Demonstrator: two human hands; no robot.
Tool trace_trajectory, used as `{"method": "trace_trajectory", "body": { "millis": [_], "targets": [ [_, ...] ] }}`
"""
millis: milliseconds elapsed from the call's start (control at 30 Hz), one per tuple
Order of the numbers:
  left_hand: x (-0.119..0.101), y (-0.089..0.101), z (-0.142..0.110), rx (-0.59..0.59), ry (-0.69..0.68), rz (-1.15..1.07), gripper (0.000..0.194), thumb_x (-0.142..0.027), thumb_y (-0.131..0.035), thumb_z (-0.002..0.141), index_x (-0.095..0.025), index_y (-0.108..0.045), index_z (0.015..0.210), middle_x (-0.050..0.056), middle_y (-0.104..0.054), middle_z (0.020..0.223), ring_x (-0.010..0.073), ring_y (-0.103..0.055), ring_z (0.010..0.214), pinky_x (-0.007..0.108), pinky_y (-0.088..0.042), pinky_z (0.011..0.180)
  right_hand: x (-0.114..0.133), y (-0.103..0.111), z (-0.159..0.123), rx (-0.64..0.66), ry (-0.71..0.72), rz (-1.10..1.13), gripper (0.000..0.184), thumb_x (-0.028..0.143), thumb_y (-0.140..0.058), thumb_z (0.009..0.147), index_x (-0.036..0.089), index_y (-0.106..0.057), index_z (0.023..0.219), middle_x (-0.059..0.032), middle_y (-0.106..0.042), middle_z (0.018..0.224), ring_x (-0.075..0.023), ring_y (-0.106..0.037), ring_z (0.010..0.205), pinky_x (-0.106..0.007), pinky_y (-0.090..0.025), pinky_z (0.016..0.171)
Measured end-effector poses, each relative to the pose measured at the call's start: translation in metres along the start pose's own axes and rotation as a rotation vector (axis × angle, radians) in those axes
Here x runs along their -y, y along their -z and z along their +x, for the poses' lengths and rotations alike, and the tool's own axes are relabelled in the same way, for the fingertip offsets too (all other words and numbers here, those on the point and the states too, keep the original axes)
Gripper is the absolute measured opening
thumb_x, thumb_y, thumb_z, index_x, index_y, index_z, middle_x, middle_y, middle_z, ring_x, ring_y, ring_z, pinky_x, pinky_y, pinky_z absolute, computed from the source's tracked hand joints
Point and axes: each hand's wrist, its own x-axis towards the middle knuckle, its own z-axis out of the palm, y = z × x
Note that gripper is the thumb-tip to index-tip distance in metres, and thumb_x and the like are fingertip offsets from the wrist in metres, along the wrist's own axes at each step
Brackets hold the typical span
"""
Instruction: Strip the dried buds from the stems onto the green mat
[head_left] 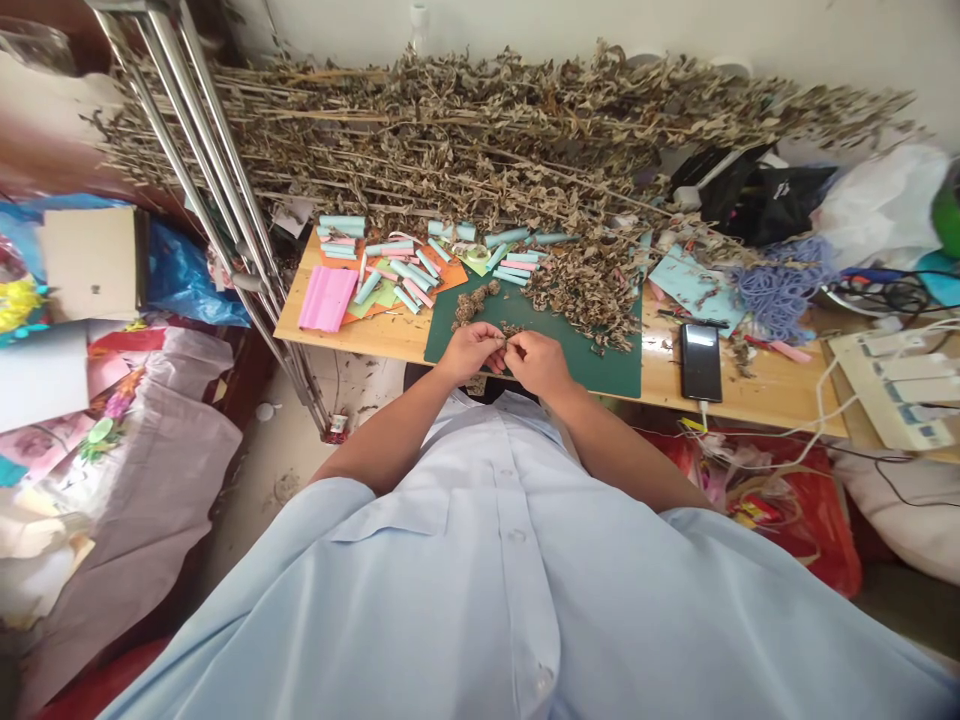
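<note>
"Dozens of dried leafy stems [450, 130] stretch across the back of your counter [360, 340], beside a steel tube rack [202, 170]. Why are they kept back there?"

"My guess is that it keeps the long stems off your working space. What lies closer to you?"

"A green cutting mat [577, 365] sits right in front of you, probably as a surface for the fine handling, with a heap of loose dried leaves [581, 295] on it. Teal and pink paper rolls [397, 265] lie to its left, and a phone [701, 362] lies to its right, its cable trailing off the counter's edge."

"And your hands?"

"Both are raised over the mat's near edge. Your left grip [471, 352] and right grip [538, 362] are nearly closed, pinching toward each other on a small dried sprig [504, 343]. How firmly they hold it, I cannot tell."
</note>
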Motion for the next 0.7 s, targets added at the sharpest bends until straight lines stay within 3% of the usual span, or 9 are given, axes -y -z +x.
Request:
{"method": "trace_trajectory", "body": {
  "millis": [167, 267, 500, 700],
  "targets": [
    [0.000, 0.003, -0.002, 0.028, 0.003, -0.088, 0.030, -0.031, -0.077, 0.076, -0.012, -0.058, 0.090, 0.004, -0.069, 0.068, 0.0128, -0.065, 0.052, 0.025, -0.054, 0.051, 0.001, -0.010, 0.004, 0.040, -0.450, 0.588, 0.017, 0.037, -0.060, 0.079, 0.021, -0.064, 0.075, -0.0002, -0.065, 0.060, -0.0168, -0.062, 0.053, -0.030, -0.054, 0.053],
    [0.000, 0.006, -0.002, 0.046, -0.006, -0.142, 0.035, -0.034, -0.079, 0.074, -0.013, -0.057, 0.092, 0.004, -0.070, 0.070, 0.0137, -0.066, 0.053, 0.026, -0.055, 0.052, 0.002, -0.011, 0.006, -0.008, -0.551, 0.720, 0.020, 0.041, -0.064, 0.077, 0.021, -0.066, 0.076, 0.0001, -0.066, 0.061, -0.0163, -0.062, 0.051, -0.030, -0.055, 0.050],
    [0.001, 0.007, -0.003, 0.077, -0.009, -0.165, 0.040, -0.038, -0.079, 0.074, -0.014, -0.054, 0.094, 0.004, -0.070, 0.072, 0.0145, -0.068, 0.055, 0.025, -0.055, 0.054, 0.007, 0.002, 0.000, 0.088, -0.282, 0.516, 0.027, 0.042, -0.058, 0.088, 0.020, -0.073, 0.089, -0.0034, -0.072, 0.076, -0.0183, -0.067, 0.065, -0.031, -0.057, 0.061],
    [0.003, 0.007, -0.001, 0.091, -0.016, -0.145, 0.039, -0.038, -0.078, 0.075, -0.014, -0.054, 0.092, 0.004, -0.070, 0.071, 0.0153, -0.068, 0.054, 0.025, -0.055, 0.051, 0.007, 0.012, 0.001, 0.060, 0.043, 0.122, 0.021, 0.030, -0.055, 0.092, 0.022, -0.074, 0.087, -0.0052, -0.074, 0.086, -0.0200, -0.066, 0.082, -0.033, -0.051, 0.081]
  ]
}}
